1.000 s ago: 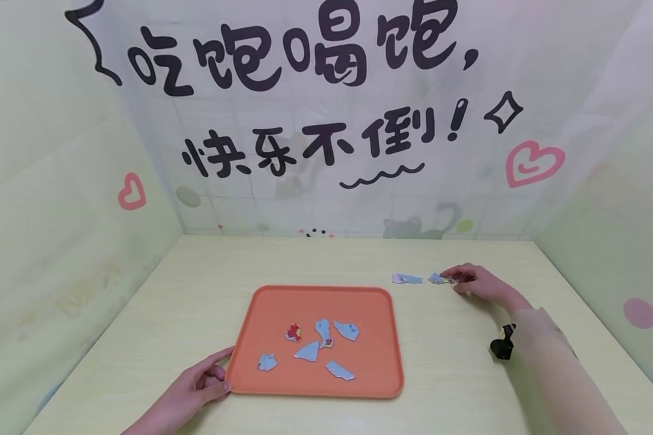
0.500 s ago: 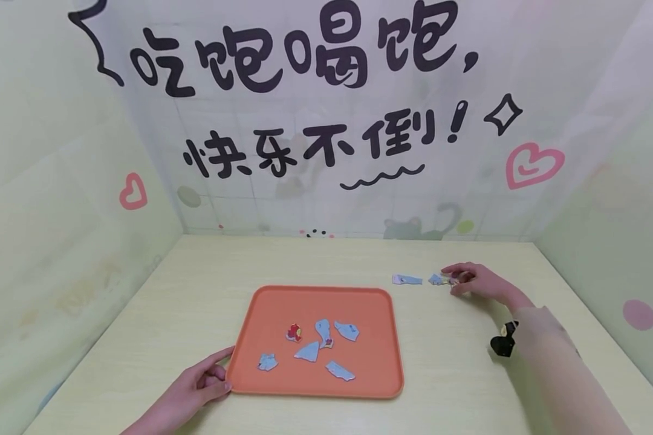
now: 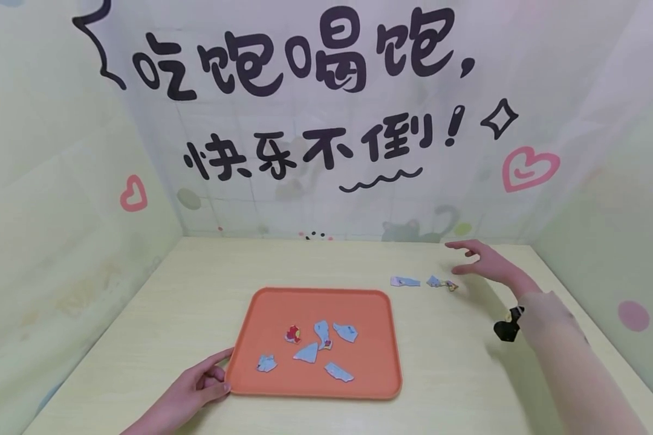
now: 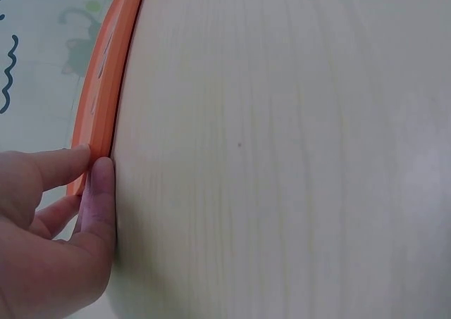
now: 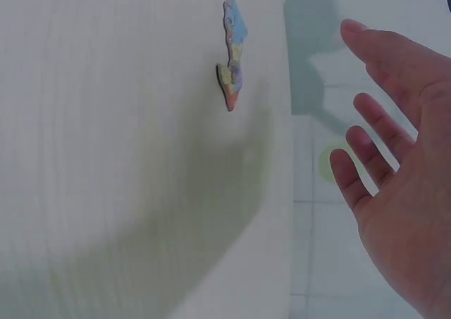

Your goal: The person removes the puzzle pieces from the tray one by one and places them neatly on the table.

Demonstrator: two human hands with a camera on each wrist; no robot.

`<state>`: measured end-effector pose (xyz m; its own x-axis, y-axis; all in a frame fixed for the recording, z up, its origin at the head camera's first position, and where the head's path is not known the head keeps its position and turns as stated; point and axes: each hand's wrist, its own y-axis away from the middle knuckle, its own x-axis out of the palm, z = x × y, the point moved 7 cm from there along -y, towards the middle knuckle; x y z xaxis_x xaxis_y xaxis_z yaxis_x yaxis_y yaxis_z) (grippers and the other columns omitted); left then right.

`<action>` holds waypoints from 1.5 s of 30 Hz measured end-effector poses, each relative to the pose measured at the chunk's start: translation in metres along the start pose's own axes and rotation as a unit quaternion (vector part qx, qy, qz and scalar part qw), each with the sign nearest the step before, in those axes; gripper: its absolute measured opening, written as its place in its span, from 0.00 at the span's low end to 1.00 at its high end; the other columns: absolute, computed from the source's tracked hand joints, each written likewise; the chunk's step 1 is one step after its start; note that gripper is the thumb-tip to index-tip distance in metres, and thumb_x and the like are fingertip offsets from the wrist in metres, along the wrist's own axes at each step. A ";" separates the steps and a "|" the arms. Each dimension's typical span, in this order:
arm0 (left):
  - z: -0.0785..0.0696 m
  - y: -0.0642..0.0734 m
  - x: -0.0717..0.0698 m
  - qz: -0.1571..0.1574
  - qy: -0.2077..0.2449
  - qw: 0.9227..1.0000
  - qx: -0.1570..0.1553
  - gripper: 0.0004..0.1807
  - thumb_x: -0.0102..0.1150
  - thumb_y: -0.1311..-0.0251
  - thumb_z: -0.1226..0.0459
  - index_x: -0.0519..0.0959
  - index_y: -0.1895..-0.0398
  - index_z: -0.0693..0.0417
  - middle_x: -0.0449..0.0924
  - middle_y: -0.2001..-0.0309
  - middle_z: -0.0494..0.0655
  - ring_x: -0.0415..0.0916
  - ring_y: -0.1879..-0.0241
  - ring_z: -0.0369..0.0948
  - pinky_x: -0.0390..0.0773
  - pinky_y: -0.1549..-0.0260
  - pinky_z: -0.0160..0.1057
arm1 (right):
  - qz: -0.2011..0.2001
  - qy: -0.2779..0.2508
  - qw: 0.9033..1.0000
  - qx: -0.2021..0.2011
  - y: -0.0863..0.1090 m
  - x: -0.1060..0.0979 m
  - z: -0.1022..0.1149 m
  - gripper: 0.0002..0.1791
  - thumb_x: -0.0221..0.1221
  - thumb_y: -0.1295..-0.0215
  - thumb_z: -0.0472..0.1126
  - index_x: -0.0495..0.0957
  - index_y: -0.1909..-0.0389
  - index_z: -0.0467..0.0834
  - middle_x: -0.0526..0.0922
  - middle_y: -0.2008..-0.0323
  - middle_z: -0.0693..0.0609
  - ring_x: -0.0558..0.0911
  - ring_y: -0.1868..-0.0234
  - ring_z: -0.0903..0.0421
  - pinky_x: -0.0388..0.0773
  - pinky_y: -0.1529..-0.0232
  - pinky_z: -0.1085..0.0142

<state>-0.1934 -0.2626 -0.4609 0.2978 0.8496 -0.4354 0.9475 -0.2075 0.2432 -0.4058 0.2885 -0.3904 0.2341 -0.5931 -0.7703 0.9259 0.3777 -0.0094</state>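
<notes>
My left hand (image 3: 190, 389) holds the near-left corner of an orange tray (image 3: 359, 302); in the left wrist view thumb and fingers pinch its rim (image 4: 106, 115). On the tray lie several flat, irregular puzzle pieces, mostly light blue like this triangular one (image 3: 307, 352), plus a red one (image 3: 292, 333). Raised over the back right of the table, my right hand (image 3: 487, 264) has its fingers spread and holds nothing. Just below and left of it lies a narrow blue-and-yellow puzzle piece (image 3: 436, 281), also in the right wrist view. Another pale blue strip-shaped piece (image 3: 405, 281) lies to its left.
The pale wooden table (image 3: 217, 266) is bounded by printed cloth walls (image 3: 326, 211) at the back and both sides. A small black object (image 3: 506, 329) hangs at my right wrist. The right arm's shadow falls across the table.
My right hand has let go of the narrow piece and lifted up off the table, fingers spreading; that piece now shows fully. My left hand and the tray have stayed in place.
</notes>
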 end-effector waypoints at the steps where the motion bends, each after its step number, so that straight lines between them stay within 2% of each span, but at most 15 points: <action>1: 0.001 0.000 0.000 0.001 0.000 1.000 0.002 0.39 0.59 0.34 0.65 0.54 0.25 0.69 0.73 0.58 0.51 0.69 0.67 0.31 0.76 0.65 0.28 | 0.000 0.000 1.000 -0.003 -0.001 -0.001 0.003 0.37 0.64 0.35 0.46 0.62 0.27 0.42 0.59 0.28 0.36 0.64 0.34 0.32 0.70 0.42 0.39; 7: 0.003 0.000 0.000 -0.002 -0.002 1.000 -0.008 0.38 0.59 0.34 0.66 0.54 0.25 0.68 0.73 0.58 0.50 0.68 0.67 0.32 0.75 0.67 0.28 | -0.004 0.007 1.000 -0.017 -0.010 -0.002 0.025 0.38 0.65 0.36 0.48 0.64 0.28 0.44 0.62 0.29 0.39 0.65 0.34 0.36 0.73 0.43 0.43; 11: 0.003 0.001 -0.001 -0.006 -0.001 1.000 -0.006 0.38 0.59 0.34 0.66 0.54 0.25 0.68 0.73 0.58 0.51 0.68 0.68 0.32 0.74 0.68 0.29 | -0.010 0.010 0.999 -0.034 -0.021 0.002 0.043 0.36 0.65 0.36 0.49 0.66 0.29 0.47 0.64 0.29 0.42 0.67 0.35 0.39 0.72 0.41 0.44; 22: 0.003 0.001 -0.001 0.000 0.016 1.000 0.005 0.39 0.59 0.35 0.67 0.53 0.25 0.70 0.73 0.58 0.53 0.68 0.68 0.31 0.76 0.67 0.29 | -0.021 -0.032 0.993 -0.112 -0.055 0.029 0.106 0.31 0.66 0.37 0.43 0.71 0.33 0.47 0.70 0.32 0.46 0.70 0.38 0.44 0.69 0.38 0.44; 28: 0.005 -0.001 -0.002 0.002 0.029 1.000 0.007 0.39 0.59 0.35 0.68 0.53 0.25 0.69 0.72 0.57 0.53 0.69 0.69 0.31 0.77 0.67 0.29 | -0.022 -0.069 0.987 -0.146 -0.071 0.054 0.143 0.30 0.66 0.37 0.44 0.72 0.34 0.48 0.71 0.33 0.48 0.70 0.39 0.46 0.69 0.38 0.45; 34: 0.005 -0.001 -0.002 -0.001 0.021 1.000 0.003 0.40 0.60 0.36 0.67 0.53 0.25 0.68 0.72 0.57 0.51 0.69 0.68 0.31 0.77 0.66 0.29 | -0.013 -0.087 0.979 -0.186 -0.085 0.089 0.178 0.29 0.67 0.38 0.44 0.73 0.35 0.50 0.72 0.34 0.52 0.71 0.39 0.48 0.70 0.39 0.44; 40: 0.001 0.000 0.000 0.007 0.031 0.999 0.011 0.40 0.60 0.35 0.67 0.53 0.25 0.70 0.72 0.56 0.53 0.70 0.67 0.31 0.77 0.66 0.29 | 0.017 -0.112 0.973 -0.203 -0.093 0.125 0.202 0.29 0.67 0.38 0.45 0.73 0.35 0.54 0.72 0.35 0.55 0.70 0.40 0.52 0.71 0.39 0.48; 45: 0.000 0.000 0.000 0.006 0.030 0.999 0.010 0.40 0.60 0.36 0.67 0.53 0.25 0.70 0.72 0.56 0.54 0.70 0.68 0.31 0.76 0.66 0.29 | 0.033 -0.128 0.967 -0.216 -0.096 0.146 0.216 0.29 0.67 0.38 0.46 0.73 0.35 0.58 0.72 0.37 0.58 0.69 0.40 0.54 0.71 0.38 0.48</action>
<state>-0.1933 -0.2624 -0.4612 0.3017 0.8746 -0.3796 0.9464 -0.2265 0.2304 -0.3965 0.0117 -0.3642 0.4051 -0.6932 -0.5961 0.7087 0.6500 -0.2743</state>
